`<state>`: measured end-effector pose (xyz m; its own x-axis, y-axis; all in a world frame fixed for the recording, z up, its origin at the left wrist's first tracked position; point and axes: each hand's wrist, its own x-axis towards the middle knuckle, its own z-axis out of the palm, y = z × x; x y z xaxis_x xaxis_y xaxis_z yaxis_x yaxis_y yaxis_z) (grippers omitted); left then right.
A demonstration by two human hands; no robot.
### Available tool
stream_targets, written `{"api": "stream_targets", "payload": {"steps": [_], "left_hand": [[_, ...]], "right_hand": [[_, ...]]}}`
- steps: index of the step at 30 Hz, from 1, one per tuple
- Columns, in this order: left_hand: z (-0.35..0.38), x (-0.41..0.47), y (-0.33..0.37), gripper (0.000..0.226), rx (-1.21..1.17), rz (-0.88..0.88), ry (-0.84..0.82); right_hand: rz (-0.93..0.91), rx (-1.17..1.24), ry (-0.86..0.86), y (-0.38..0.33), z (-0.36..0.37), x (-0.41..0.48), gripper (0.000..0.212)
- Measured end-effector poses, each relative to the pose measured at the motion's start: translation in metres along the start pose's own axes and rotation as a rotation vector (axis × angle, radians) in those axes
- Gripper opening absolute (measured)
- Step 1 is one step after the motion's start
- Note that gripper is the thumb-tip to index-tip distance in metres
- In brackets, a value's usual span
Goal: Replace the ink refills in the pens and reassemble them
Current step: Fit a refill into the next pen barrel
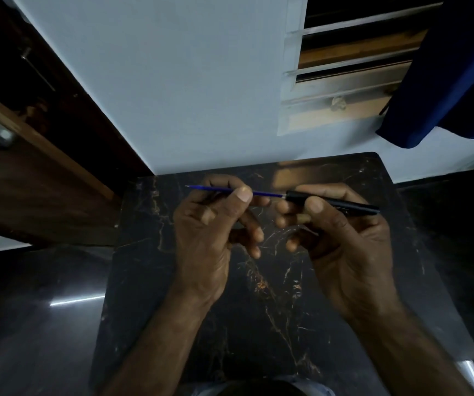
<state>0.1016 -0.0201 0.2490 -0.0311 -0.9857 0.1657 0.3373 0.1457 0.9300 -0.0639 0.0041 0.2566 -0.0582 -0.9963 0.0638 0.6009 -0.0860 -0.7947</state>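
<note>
A thin blue ink refill (215, 190) is pinched between the thumb and fingers of my left hand (210, 224), its writing tip pointing left. Its right end meets the open mouth of a black pen barrel (341, 205), which my right hand (341, 235) grips between thumb and fingers. Refill and barrel lie in one nearly level line above the far part of the black marble table (258, 281). I cannot tell how far the refill reaches into the barrel. My right hand's lower fingers curl over a dark piece that is hard to make out.
A pale wall rises behind the table. A dark wooden door stands at the left, a louvred window (344, 75) and a blue curtain (444, 81) at the upper right. Glossy dark floor surrounds the table.
</note>
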Motion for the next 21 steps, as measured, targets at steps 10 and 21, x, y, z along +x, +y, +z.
{"api": "stream_targets", "payload": {"steps": [10,21], "left_hand": [[0.004,-0.01,0.01,0.049,0.097,-0.072,-0.098],[0.011,-0.017,0.011,0.049,0.073,-0.047,-0.146]], "right_hand": [[-0.005,0.039,0.03,0.003,0.006,-0.006,0.021],[0.028,0.067,-0.023,0.011,0.021,-0.011,0.012]]}}
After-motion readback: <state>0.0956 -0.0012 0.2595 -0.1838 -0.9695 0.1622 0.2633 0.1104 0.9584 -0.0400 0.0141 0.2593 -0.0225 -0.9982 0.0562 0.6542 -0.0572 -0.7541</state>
